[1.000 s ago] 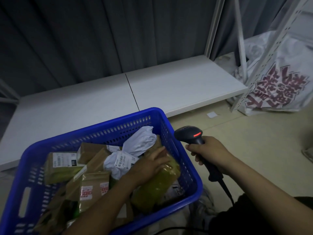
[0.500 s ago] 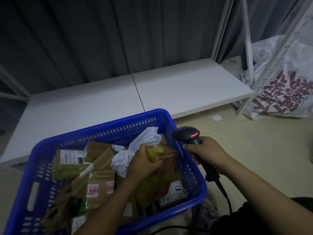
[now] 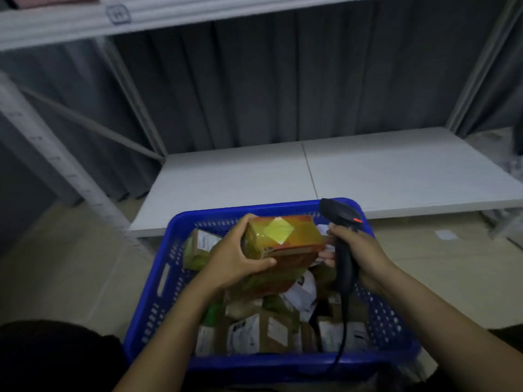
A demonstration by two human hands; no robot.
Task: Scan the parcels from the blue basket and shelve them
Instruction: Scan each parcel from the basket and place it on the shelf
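Left hand (image 3: 237, 258) comes in from 7 o'clock, forearm angled up across the blue basket (image 3: 150, 292). It is clamped on the yellow-orange parcel (image 3: 283, 236) at the 9 o'clock end, thumb along the near edge, fingers curled over the top. The parcel is held lifted above the basket's 12 o'clock half, tilted, with its taped face up. Right hand (image 3: 359, 250) arrives from 5 o'clock, fingers wrapped round the handle of the black scanner (image 3: 342, 219). The scanner head sits up at 12 o'clock with its red light showing. The lower fingertips reach the parcel's 3 o'clock end; I can't tell if they touch. More parcels (image 3: 254, 332) lie piled in the basket. The white shelf (image 3: 283, 179) lies beyond at 12 o'clock.
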